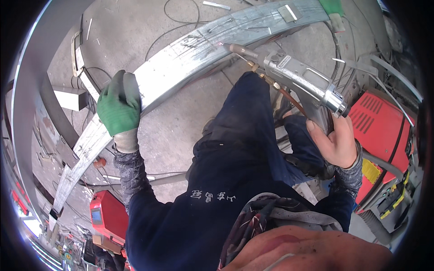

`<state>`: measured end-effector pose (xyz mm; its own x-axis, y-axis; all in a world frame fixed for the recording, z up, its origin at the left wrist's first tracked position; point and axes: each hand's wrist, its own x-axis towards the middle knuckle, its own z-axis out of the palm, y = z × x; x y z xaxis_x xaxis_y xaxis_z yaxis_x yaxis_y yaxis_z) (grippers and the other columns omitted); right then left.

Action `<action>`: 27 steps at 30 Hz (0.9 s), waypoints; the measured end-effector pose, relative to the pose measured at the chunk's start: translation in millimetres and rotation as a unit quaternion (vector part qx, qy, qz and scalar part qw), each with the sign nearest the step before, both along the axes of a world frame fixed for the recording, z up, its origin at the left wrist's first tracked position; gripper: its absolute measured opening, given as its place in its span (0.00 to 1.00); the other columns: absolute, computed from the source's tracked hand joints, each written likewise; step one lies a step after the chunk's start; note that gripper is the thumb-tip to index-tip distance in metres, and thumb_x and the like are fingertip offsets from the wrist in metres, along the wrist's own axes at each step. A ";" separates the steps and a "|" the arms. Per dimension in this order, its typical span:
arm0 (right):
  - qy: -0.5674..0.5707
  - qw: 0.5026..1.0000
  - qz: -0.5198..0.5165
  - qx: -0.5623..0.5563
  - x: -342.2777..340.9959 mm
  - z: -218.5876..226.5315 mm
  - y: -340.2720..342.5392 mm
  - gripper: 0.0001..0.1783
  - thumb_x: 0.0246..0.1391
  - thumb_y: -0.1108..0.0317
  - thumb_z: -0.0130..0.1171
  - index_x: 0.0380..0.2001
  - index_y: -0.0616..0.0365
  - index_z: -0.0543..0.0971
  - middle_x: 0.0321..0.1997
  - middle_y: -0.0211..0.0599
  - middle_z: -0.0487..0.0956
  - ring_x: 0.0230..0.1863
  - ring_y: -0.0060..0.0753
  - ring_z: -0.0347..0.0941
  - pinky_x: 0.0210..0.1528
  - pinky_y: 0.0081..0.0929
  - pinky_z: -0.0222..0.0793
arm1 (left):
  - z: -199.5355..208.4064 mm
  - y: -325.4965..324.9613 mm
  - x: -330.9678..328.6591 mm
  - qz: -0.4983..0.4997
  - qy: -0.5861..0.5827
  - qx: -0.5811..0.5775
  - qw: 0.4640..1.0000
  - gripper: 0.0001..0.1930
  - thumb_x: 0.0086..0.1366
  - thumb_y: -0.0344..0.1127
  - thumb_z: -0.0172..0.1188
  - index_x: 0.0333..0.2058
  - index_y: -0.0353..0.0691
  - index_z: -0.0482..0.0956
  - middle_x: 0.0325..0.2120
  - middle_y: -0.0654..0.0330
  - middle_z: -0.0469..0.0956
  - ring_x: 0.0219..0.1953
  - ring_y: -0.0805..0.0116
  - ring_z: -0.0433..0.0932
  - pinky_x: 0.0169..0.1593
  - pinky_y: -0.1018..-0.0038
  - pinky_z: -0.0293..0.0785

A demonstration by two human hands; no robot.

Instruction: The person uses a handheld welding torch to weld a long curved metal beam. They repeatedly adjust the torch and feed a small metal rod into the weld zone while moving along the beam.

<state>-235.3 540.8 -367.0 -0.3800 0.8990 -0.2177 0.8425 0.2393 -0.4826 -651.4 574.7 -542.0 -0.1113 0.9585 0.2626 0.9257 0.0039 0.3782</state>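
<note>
My left hand [120, 101] wears a green glove with dark fingertips. It is closed over the lower left part of a long curved metal beam [167, 74], with the thumb side out of sight. Bare, my right hand [334, 141] is wrapped round the grip of a silver welding gun [294, 72]. The gun points up and to the left, its nozzle over the beam's near edge, where a small pinkish spot shows. A thin copper-coloured tube and brass fittings run along the gun. Several thin wires or rods [194, 40] lie on the beam's top face, beside a small metal plate [288, 13].
A red machine [379, 131] stands at the right, and another red machine [108, 214] at lower left. Black cables [169, 34] loop over the concrete floor. A large curved metal band [27, 81] rises at far left. A green glove [333, 8] is at the beam's far end.
</note>
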 end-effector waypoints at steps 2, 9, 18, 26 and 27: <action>-0.004 1.000 0.010 0.001 2.3 -1.5 -0.9 0.26 0.55 0.73 0.68 0.56 0.68 0.75 0.46 0.53 0.81 0.45 0.57 0.79 0.49 0.39 0.74 | -0.7 0.2 -0.3 -0.003 0.002 0.005 1.000 0.17 0.72 0.43 0.60 0.44 0.34 0.86 0.34 0.42 0.86 0.37 0.46 0.86 0.42 0.60 0.80; 0.042 0.997 -0.038 -0.055 4.8 -8.1 -1.4 0.27 0.54 0.75 0.68 0.57 0.69 0.75 0.48 0.52 0.82 0.46 0.54 0.81 0.51 0.38 0.74 | 0.4 -1.1 1.3 0.008 -0.012 -0.020 1.000 0.16 0.72 0.41 0.60 0.44 0.33 0.86 0.36 0.43 0.86 0.37 0.45 0.85 0.43 0.60 0.80; 0.047 0.990 -0.109 -0.080 15.9 -11.1 -15.4 0.26 0.53 0.76 0.69 0.56 0.69 0.76 0.46 0.50 0.83 0.45 0.49 0.82 0.50 0.36 0.75 | -0.2 0.9 0.0 -0.004 -0.007 0.001 1.000 0.16 0.72 0.42 0.61 0.45 0.33 0.86 0.35 0.42 0.86 0.37 0.45 0.85 0.42 0.59 0.80; 0.035 0.991 -0.116 -0.059 16.0 -10.8 -23.6 0.27 0.52 0.77 0.70 0.55 0.70 0.76 0.45 0.50 0.82 0.45 0.48 0.82 0.49 0.35 0.75 | -0.6 0.7 1.0 0.011 -0.029 -0.010 0.999 0.17 0.72 0.44 0.61 0.45 0.34 0.86 0.34 0.43 0.86 0.35 0.46 0.86 0.40 0.60 0.80; 0.034 0.991 -0.117 -0.057 15.9 -12.1 -24.8 0.27 0.52 0.77 0.70 0.55 0.70 0.76 0.46 0.51 0.82 0.45 0.48 0.82 0.49 0.35 0.75 | -0.9 0.7 1.0 0.014 -0.032 -0.011 0.999 0.17 0.72 0.44 0.61 0.45 0.34 0.86 0.34 0.43 0.86 0.35 0.46 0.86 0.40 0.60 0.80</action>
<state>-219.4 516.0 -379.1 -0.1809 0.9354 -0.3039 0.8336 -0.0181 -0.5520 -650.4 575.4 -543.0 -0.1535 0.9602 0.2335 0.8989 0.0376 0.4366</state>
